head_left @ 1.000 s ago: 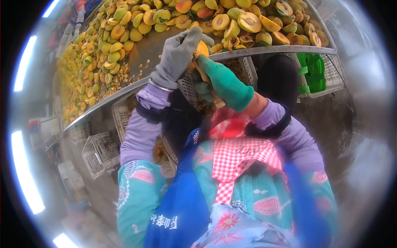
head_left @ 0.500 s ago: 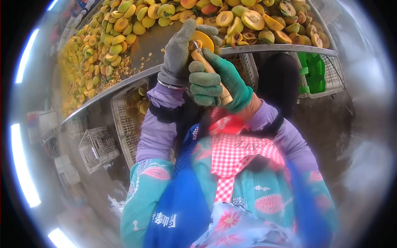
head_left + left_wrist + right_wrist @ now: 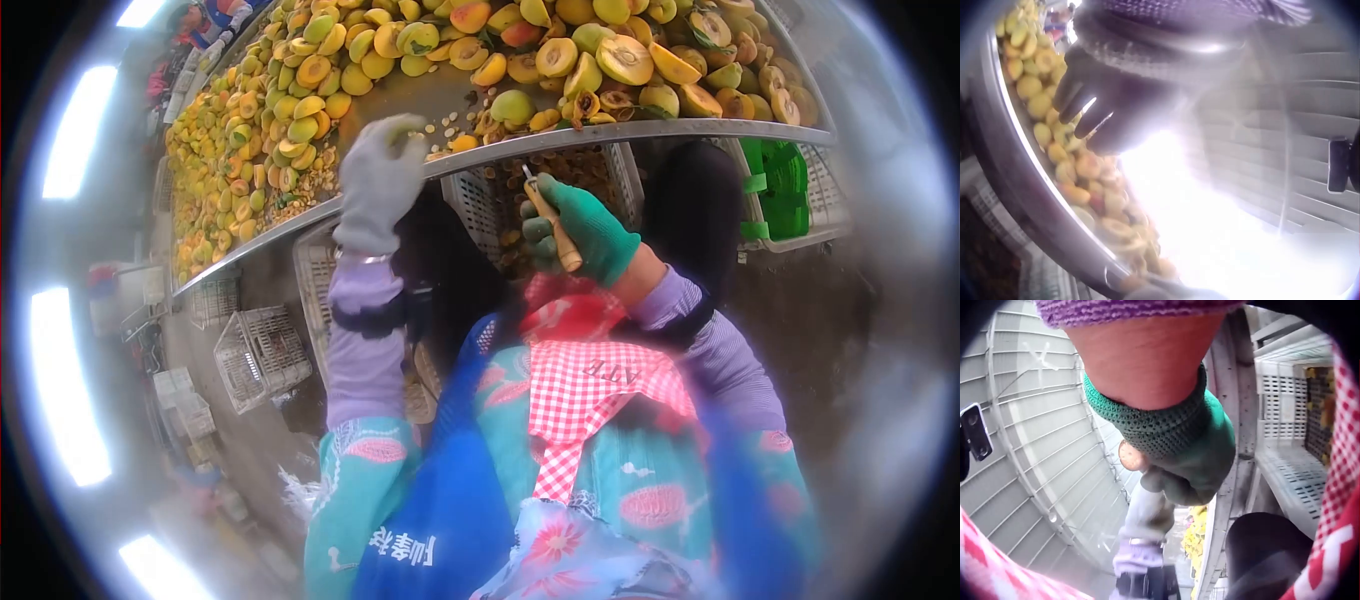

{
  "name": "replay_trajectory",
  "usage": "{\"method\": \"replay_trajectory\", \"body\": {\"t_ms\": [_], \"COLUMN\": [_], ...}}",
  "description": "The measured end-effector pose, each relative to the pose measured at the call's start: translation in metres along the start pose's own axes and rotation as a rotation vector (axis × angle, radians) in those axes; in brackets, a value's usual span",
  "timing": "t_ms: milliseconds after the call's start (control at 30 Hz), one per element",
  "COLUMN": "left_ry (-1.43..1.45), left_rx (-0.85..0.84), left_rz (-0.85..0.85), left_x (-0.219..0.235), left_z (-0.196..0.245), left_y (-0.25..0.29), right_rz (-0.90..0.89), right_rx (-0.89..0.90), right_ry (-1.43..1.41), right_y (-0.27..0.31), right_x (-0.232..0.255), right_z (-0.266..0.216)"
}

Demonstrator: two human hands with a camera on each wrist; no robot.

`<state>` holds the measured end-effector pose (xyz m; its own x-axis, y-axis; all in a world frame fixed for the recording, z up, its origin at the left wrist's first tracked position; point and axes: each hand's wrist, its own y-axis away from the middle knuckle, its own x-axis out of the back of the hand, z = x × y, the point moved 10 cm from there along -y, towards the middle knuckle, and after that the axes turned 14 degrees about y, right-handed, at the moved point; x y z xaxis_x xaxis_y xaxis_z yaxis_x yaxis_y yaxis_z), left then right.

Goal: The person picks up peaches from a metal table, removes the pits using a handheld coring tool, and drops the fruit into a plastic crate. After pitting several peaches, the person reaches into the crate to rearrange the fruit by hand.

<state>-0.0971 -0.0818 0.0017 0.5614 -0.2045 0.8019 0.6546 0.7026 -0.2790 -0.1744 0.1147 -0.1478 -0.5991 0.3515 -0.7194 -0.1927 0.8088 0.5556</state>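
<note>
1. Now the left hand (image 3: 378, 180), in a grey glove, is up over the metal rim (image 3: 600, 132) of the surface, reaching in among the fruit halves (image 3: 300, 100) piled on it

2. From the left wrist view the left hand's fingers (image 3: 1079, 103) are slightly apart and loosely bent, gripping nothing that can be seen, hovering just above the yellow fruit (image 3: 1088, 165) along the rim (image 3: 1029, 187); glare washes out the right of that view

3. Over to the right hand (image 3: 585, 232), in a green glove, sitting below the rim and in front of the white slatted crate (image 3: 470, 210)

4. Its fingers (image 3: 540, 238) are curled tight round the wooden handle of a small knife (image 3: 555, 225), blade end pointing up towards the rim, butt end sticking out below the palm

5. The right wrist view catches the round butt of the knife (image 3: 1130, 456) poking out beside the green cuff, with the right hand (image 3: 1197, 462) clenched about it

6. No fruit in either hand: the halved and whole pieces lie on the surface, the closest ones (image 3: 512, 106) just inside the rim between the two hands

7. Down below, more white crates (image 3: 262, 355) stand on the floor, and a green crate (image 3: 780, 190) sits under the surface at the right
</note>
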Motion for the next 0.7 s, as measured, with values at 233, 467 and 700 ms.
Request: {"method": "replay_trajectory", "body": {"t_ms": [233,467,700], "left_ry": [-0.025,1.628,1.109], "left_rx": [-0.098,0.319,-0.057], "left_rz": [-0.701,-0.43,-0.16], "left_x": [-0.139,-0.09,-0.074], "left_z": [0.066,0.069,0.096], "left_y": [-0.075,-0.007,-0.006], "right_rz": [0.436,0.522,0.452], "right_rx": [0.603,0.828,0.896], "right_ry": [0.424,1.08,0.916], "right_y": [0.052,0.037,0.051], "right_x": [0.016,-0.037,-0.043], "right_z": [-0.088,-0.1,-0.097]}}
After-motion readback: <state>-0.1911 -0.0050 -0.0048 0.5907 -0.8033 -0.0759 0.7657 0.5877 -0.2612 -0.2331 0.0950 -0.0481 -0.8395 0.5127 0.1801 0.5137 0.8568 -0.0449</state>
